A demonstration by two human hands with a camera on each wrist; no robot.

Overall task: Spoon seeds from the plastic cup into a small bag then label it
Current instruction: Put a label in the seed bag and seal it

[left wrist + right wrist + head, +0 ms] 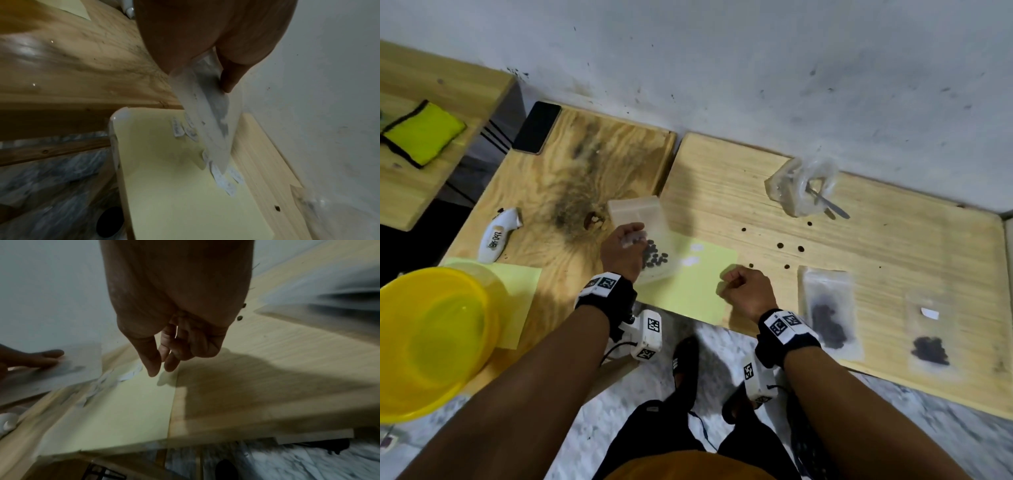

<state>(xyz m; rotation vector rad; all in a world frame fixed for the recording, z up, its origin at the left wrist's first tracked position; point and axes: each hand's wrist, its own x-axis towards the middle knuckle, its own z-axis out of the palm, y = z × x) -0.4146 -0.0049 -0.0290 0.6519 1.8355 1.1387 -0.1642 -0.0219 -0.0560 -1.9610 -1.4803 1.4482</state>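
Observation:
My left hand [625, 246] grips a small clear bag [650, 240] by its side, and dark seeds [655, 258] lie in its lower part. The left wrist view shows the bag [207, 116] pinched edge-on above the yellow sheet [174, 186]. My right hand [739, 287] hovers at the sheet's right edge with its fingers curled. In the right wrist view its thumb and forefinger [162, 368] nearly meet, and I see nothing between them. White labels [690, 261] lie on the yellow sheet [688, 294]. The plastic cup [803, 186] with the spoon [828, 204] stands at the back right.
Two filled bags [828, 315] [931, 339] lie at the right, one with a white label. Loose seeds [791, 247] dot the board. A yellow bowl [431, 335], a white tool [498, 234], a phone [537, 126] and a yellow-green cloth [422, 132] sit to the left.

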